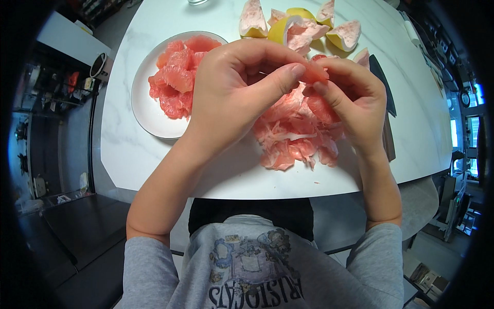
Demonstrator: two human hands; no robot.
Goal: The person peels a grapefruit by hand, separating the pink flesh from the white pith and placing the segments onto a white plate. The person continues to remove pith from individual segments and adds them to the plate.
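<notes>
Between the fingertips of both hands is a small piece of pink pomelo flesh. My left hand pinches its left end with thumb and forefinger. At its right end, my right hand grips it the same way. Below the hands lies a heap of peeled pomelo membrane on the white table, with a pomelo segment just under my right fingers. To the left, a white plate bears peeled pomelo flesh, partly hidden behind my left hand.
Several pieces of yellow pomelo rind lie at the far side of the marble-patterned table. Right of my right hand is a knife with a dark blade and a brown handle. A glass base shows at the top edge.
</notes>
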